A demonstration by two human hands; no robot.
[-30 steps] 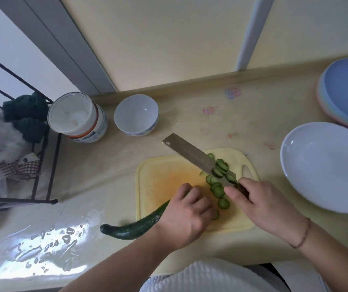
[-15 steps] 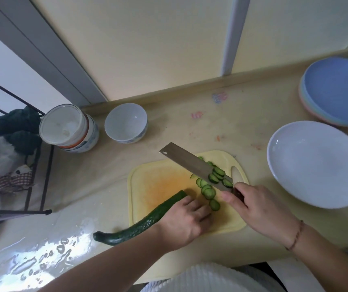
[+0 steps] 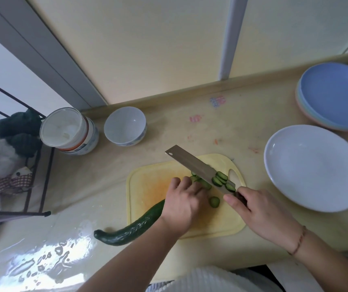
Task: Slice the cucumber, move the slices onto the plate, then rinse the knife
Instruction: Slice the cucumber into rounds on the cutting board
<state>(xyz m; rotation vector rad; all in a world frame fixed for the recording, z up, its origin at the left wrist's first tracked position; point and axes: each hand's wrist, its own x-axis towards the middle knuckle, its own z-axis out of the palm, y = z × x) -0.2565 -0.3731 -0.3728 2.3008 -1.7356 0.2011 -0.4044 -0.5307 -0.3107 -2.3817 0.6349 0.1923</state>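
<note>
Hands apart: left hand [image 3: 182, 204] grips cucumber [image 3: 131, 227], right hand [image 3: 259, 213] grips knife [image 3: 198, 168] (slices [image 3: 220, 180] aboard).

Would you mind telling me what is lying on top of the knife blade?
Several cucumber slices cling to the knife blade near its handle. The handle is hidden inside the right hand.

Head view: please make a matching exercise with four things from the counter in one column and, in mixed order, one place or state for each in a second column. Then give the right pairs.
Things:
1. knife
2. cucumber
3. white plate
4. small white bowl

Places or states:
A. empty, to the right of the cutting board
B. near the back wall, beside the tin
C. gripped by the right hand, slices stuck on the blade
D. held by the left hand, uncut end off the board

Pairs: 1-C, 2-D, 3-A, 4-B
</note>
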